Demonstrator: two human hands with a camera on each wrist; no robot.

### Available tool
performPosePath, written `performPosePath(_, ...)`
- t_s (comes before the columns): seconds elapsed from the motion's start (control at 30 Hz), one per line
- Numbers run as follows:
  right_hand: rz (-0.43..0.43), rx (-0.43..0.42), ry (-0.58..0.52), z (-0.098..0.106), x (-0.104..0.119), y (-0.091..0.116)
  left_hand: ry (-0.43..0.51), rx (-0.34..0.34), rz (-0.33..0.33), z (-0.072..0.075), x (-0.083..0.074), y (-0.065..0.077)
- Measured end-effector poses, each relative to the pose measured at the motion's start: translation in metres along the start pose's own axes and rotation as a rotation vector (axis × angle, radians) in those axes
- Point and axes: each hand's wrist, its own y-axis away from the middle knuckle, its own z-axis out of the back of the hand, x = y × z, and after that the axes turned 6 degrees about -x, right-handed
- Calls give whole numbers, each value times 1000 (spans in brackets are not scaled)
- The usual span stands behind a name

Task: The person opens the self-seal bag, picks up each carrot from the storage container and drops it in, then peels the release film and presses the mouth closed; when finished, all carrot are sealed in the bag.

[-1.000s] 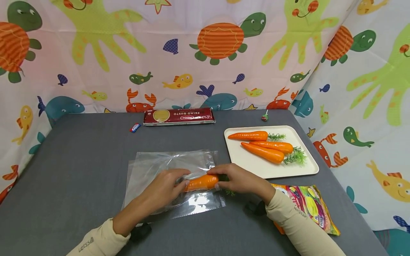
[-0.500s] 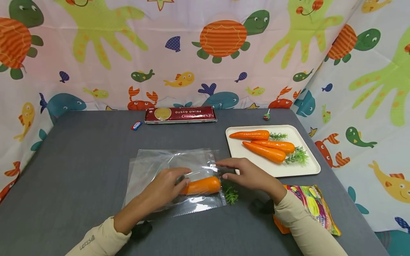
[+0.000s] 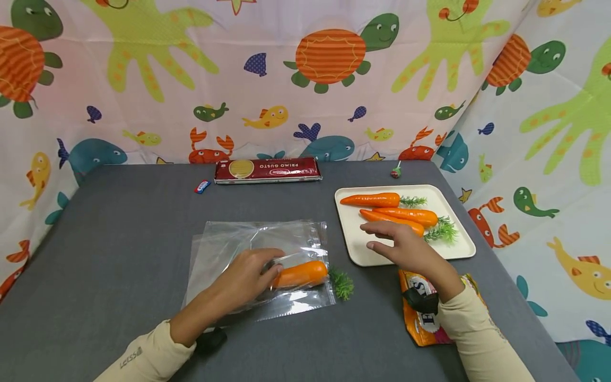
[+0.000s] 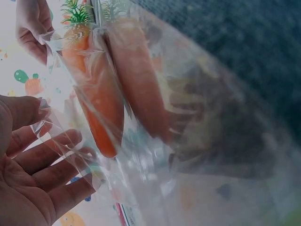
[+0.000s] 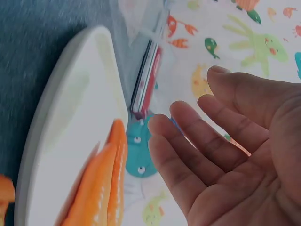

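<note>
A carrot [image 3: 302,274] lies inside a clear plastic bag [image 3: 229,241], its green leafy top [image 3: 341,284] sticking out past the bag's right edge. My left hand [image 3: 248,276] pinches the film of the bag by the carrot's thin end; in the left wrist view the film runs between thumb and fingers. Over the front of the cream tray [image 3: 353,254], my right hand [image 3: 406,246] hovers with relaxed, spread fingers and holds nothing. Three carrots [image 3: 369,200] rest on the tray, the nearest partly hidden by that hand.
A dark red biscuit packet [image 3: 267,170] lies at the table's back edge, with a small blue wrapped candy [image 3: 202,187] to its left. A lollipop [image 3: 395,172] is behind the tray. Under my right wrist lies a colourful candy bag [image 3: 414,318], partly covered.
My right hand has let go of the carrot in the bag and moved right, over the tray. The left hand has stayed at the bag.
</note>
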Motion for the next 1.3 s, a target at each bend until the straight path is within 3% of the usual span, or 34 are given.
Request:
performPosePath(0.47, -64, -65, 83, 18, -18, 5, 19, 4, 2, 4, 0, -1)
performPosePath(1.03, -120, -243, 183, 45, -51, 16, -21, 26, 6, 6, -3, -5)
performPosePath(1.17, -140, -244, 199, 53, -57, 23, -5, 27, 2, 5, -1, -4)
performPosePath(1.3, -220, -210, 189, 59, -63, 28, 4, 25, 3, 6, -1, -2)
